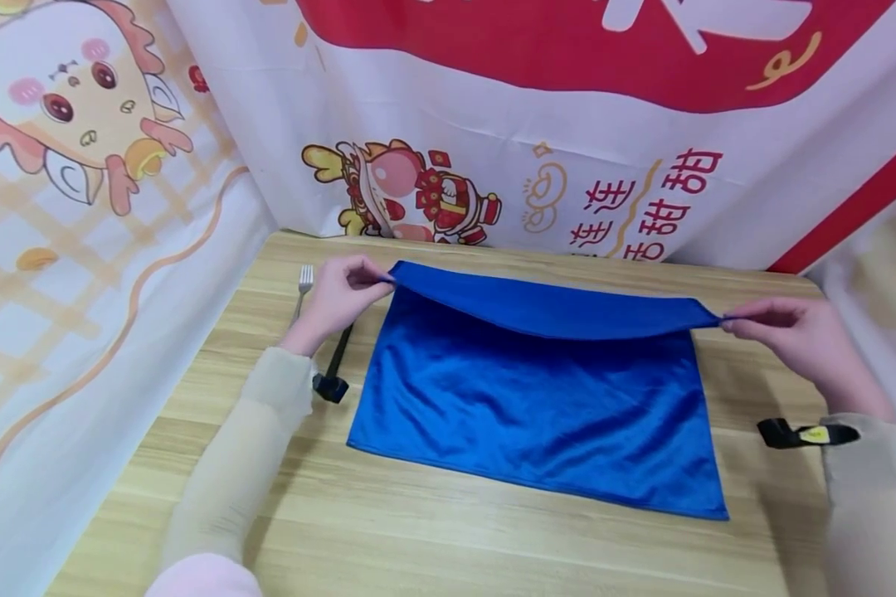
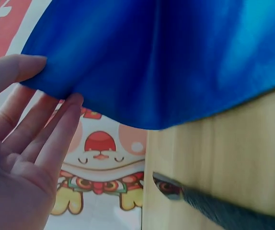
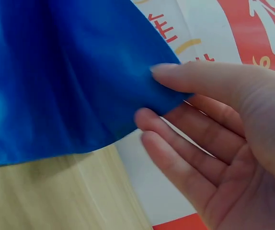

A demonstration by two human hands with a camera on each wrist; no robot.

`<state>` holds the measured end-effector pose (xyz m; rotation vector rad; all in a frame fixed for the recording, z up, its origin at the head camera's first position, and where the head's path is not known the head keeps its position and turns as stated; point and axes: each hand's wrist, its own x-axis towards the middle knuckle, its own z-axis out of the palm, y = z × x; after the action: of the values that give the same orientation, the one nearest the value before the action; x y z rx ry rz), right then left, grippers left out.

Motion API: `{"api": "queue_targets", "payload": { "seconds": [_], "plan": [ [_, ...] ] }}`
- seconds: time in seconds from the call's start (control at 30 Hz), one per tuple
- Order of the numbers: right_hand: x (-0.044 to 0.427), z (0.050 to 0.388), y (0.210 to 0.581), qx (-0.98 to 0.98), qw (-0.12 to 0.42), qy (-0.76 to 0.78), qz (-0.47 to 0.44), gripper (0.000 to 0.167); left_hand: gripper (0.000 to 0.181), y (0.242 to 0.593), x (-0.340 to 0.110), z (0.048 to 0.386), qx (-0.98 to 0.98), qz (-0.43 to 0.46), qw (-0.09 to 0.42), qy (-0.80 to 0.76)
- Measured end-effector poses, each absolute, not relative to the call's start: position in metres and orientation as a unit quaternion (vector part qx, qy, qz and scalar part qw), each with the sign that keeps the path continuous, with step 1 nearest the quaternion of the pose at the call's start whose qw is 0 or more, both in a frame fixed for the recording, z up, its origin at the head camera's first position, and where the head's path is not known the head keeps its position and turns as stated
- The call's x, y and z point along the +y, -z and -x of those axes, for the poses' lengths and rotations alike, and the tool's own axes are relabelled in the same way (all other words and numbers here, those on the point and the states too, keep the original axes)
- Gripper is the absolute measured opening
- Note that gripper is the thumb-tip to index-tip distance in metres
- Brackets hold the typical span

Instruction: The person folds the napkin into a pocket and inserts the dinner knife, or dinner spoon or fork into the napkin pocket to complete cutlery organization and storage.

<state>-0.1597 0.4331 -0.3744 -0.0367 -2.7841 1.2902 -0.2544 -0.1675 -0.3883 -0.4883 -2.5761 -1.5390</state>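
Observation:
A shiny blue cloth (image 1: 538, 423) is spread on the wooden table, its far edge raised and sagging in the middle. At its far left corner my left hand (image 1: 346, 294) pinches the fabric between thumb and fingers. My right hand (image 1: 799, 336) pinches the far right corner. In the left wrist view, the left hand (image 2: 27, 129) has its thumb on top of the cloth (image 2: 142, 62) and fingers beneath. The right hand (image 3: 219, 129) grips the cloth (image 3: 80, 76) the same way in the right wrist view.
Left of the cloth, a metal fork (image 1: 305, 282) lies partly behind the left wrist. Beside it is a slim dark object (image 1: 340, 352), its kind unclear. Black wrist gear (image 1: 780, 433) sits by the right sleeve. Printed curtains (image 1: 269, 91) hang behind and left of the table (image 1: 418, 531).

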Motion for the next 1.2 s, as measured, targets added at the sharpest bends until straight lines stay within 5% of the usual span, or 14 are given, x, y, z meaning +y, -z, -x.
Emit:
{"api": "queue_targets", "payload": {
  "seconds": [0.63, 1.2],
  "plan": [
    [0.431, 0.097, 0.391, -0.914, -0.126, -0.377, -0.083, 0.004, 0.010, 0.408, -0.214, 0.187, -0.825, 0.241, -0.116, 0.498],
    [0.434, 0.076, 0.393, -0.881, -0.185, -0.410, -0.144, 0.010, 0.015, 0.407, -0.229, 0.164, -0.814, 0.278, -0.184, 0.476]
  ]
}}
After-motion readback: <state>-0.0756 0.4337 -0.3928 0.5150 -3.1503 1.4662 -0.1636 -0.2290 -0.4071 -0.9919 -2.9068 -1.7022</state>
